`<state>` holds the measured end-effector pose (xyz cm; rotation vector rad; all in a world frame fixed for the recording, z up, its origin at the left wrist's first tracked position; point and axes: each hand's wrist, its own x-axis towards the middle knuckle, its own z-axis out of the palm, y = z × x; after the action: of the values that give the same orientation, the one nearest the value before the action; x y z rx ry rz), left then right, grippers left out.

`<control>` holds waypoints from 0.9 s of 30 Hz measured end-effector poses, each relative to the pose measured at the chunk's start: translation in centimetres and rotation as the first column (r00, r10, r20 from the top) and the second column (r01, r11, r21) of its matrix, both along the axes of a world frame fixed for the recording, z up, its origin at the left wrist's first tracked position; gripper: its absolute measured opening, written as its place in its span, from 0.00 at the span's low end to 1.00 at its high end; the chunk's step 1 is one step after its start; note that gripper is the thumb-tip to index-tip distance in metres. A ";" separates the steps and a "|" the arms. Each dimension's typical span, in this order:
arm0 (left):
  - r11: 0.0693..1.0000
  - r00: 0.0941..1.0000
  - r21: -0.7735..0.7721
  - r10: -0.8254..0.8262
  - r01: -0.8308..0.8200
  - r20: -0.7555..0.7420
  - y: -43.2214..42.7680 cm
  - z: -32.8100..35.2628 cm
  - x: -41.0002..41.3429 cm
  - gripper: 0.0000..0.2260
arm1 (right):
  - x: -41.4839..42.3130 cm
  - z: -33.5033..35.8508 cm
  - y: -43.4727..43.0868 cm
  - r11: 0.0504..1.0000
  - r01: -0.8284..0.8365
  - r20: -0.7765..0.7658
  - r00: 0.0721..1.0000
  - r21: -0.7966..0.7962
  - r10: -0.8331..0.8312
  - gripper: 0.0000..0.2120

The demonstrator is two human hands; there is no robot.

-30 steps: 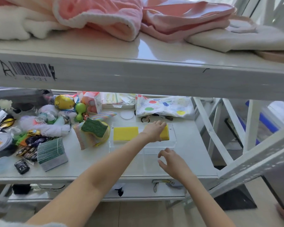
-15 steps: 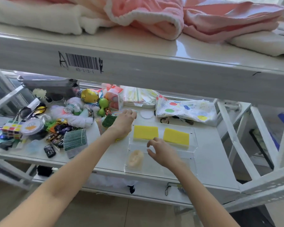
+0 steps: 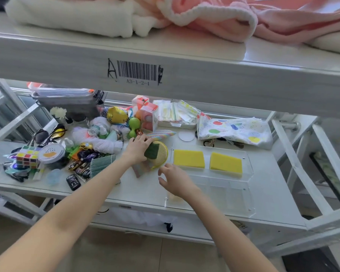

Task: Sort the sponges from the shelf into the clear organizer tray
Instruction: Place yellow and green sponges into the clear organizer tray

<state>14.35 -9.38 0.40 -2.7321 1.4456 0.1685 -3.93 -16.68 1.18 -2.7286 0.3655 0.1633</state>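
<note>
Two yellow sponges, one (image 3: 188,158) on the left and one (image 3: 225,163) on the right, lie side by side in the far row of the clear organizer tray (image 3: 247,193) on the white shelf. Just left of the tray sits a pile of sponges: a green scouring pad (image 3: 152,150) on a round yellow sponge (image 3: 160,156), with a pink striped cloth (image 3: 140,169) beneath. My left hand (image 3: 138,147) rests on the pile, fingers curled over the green pad. My right hand (image 3: 175,178) hovers at the tray's near left corner, fingers apart, holding nothing.
Clutter fills the shelf's left side: a puzzle cube (image 3: 27,157), toy cars (image 3: 81,167), yarn (image 3: 104,144), a green ribbed pad (image 3: 101,163), sunglasses (image 3: 49,134). A spotted bag (image 3: 236,130) lies behind the tray. The upper shelf beam (image 3: 185,75) hangs overhead, with towels on it.
My left hand has left the yellow sponge in the tray and moved left onto the sponge pile. My right hand stays near the tray. My view has shifted to the left.
</note>
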 end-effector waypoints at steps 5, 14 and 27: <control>0.988 0.989 -0.054 0.143 -0.144 -0.025 3.1 1.8 1.9 0.31 | 3.7 -1.1 1.4 0.998 -0.042 -0.071 0.997 -0.045 0.039 0.17; 0.945 0.942 -0.085 0.302 -0.317 -0.147 7.7 0.9 2.0 0.31 | 10.1 -4.0 3.7 0.987 0.112 -0.041 0.992 -0.113 -0.117 0.35; 0.933 0.934 -0.131 0.310 -0.335 -0.175 8.8 1.7 2.5 0.31 | 11.7 -6.3 6.8 0.987 0.083 -0.118 0.988 -0.138 -0.100 0.41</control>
<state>16.82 -0.61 2.15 -3.1377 1.0639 0.2913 7.78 -9.92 -5.09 -2.8326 0.5547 0.2957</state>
